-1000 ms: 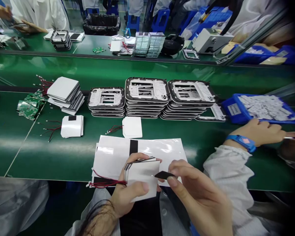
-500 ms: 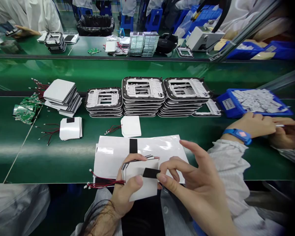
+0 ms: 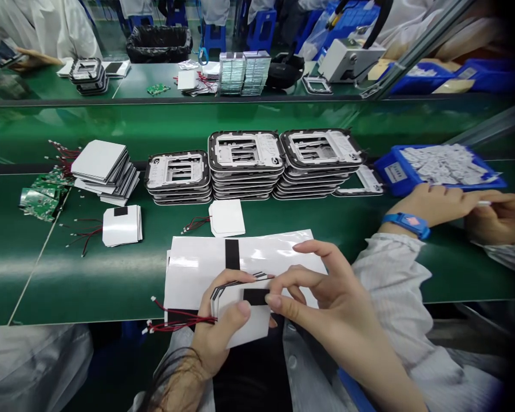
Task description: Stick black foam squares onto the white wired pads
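Note:
A small stack of thin white panels (image 3: pixel 251 329) with red and black wires (image 3: pixel 175 321) is gripped in my left hand (image 3: pixel 217 326), thumb on the top face. On the top panel, close to its right edge, lies a short black strip (image 3: pixel 256 296) that looks like tape. My right hand (image 3: pixel 321 297) pinches the strip's right end between thumb and index finger, the other fingers lifted. Beneath the hands is a glossy white sheet (image 3: pixel 197 257) with a black band (image 3: pixel 232 254). Just beyond it rests a single wired white panel (image 3: pixel 226 217).
Stacked black-and-white frames (image 3: pixel 245 151) stand at the bench's back. Left are a tall panel stack (image 3: pixel 98 160), a smaller one (image 3: pixel 122 226) and green circuit boards (image 3: pixel 43 197). A neighbour's hands (image 3: pixel 438 206) work at right by a blue bin (image 3: pixel 390 171) of white pieces.
My right hand has moved left, bringing the black strip further onto the top panel; its right end no longer sticks out past the edge. My left hand keeps its hold.

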Tool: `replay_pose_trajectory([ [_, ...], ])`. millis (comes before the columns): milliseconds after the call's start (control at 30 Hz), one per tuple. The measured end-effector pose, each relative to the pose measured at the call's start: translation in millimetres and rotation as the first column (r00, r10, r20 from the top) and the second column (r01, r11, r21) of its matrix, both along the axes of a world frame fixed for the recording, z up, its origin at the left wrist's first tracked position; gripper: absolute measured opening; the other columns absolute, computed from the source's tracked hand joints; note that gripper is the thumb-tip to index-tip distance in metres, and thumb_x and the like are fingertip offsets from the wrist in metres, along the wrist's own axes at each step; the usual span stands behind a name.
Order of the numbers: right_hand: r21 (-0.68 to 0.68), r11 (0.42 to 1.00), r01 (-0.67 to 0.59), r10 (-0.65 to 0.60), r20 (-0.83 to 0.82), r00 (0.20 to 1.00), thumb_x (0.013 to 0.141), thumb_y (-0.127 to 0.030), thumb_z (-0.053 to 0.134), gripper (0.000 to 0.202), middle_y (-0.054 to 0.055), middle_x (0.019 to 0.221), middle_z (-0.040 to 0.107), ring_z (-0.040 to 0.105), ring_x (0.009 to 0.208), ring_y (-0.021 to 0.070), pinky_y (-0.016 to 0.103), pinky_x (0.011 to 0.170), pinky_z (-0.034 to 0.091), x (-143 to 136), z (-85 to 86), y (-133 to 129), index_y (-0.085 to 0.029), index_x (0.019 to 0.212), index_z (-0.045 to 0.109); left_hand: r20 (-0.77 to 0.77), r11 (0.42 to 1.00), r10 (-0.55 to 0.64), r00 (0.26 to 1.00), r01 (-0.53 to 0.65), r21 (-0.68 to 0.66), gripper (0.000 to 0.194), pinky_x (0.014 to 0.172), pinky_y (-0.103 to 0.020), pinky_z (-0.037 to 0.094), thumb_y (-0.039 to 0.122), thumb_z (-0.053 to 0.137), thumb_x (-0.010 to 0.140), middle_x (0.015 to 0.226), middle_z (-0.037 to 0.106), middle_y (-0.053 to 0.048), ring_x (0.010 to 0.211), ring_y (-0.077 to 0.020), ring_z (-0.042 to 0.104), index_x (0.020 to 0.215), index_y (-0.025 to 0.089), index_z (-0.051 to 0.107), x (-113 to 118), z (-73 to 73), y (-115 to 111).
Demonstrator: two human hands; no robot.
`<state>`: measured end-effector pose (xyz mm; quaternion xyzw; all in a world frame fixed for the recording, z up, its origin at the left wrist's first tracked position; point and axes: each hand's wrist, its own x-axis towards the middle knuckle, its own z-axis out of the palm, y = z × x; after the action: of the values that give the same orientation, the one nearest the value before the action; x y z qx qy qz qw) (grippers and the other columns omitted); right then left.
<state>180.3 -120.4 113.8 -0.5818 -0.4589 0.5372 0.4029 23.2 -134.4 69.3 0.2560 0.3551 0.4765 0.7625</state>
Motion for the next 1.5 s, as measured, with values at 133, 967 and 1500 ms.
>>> replay_pose_trajectory([
  [133,-0.026,1.000,-0.007,0.006,-0.032,0.999,0.077,-0.028,0.076,0.049,-0.007,0.066,0.070,0.058,0.053,0.0136,0.029,0.062,0.044,1,-0.4,2,-0.029,0.108,0.037,-0.062,1.000,0.004,0.998,-0.004,-0.004,0.032,0.075,-0.035,0.055,0.039,0.072,0.078,0.106,0.073,-0.006,0.075,-0.0215,0.072,0.103,0.021,0.063,-2,-3.0,-1],
  [967,-0.169,0.985,0.040,-0.060,-0.113,0.992,0.071,-0.033,0.081,0.053,-0.005,0.063,0.068,0.050,0.051,0.0126,0.027,0.054,0.046,-6,9.3,7,-0.027,0.103,0.039,-0.112,0.999,-0.035,0.993,0.030,-0.044,0.035,0.076,-0.038,0.055,0.042,0.071,0.079,0.091,0.075,-0.005,0.074,-0.0230,0.072,0.106,0.021,0.061,-4,-2.1,-2],
  [1500,-0.146,0.989,-0.008,-0.009,-0.111,0.994,0.073,-0.032,0.079,0.050,-0.005,0.065,0.070,0.054,0.051,0.0132,0.027,0.054,0.046,-3,-0.2,9,-0.028,0.103,0.039,-0.103,1.000,-0.015,0.995,0.012,-0.028,0.034,0.072,-0.033,0.056,0.039,0.071,0.080,0.091,0.074,-0.005,0.072,-0.0202,0.071,0.105,0.020,0.060,-2,-1.2,0],
])
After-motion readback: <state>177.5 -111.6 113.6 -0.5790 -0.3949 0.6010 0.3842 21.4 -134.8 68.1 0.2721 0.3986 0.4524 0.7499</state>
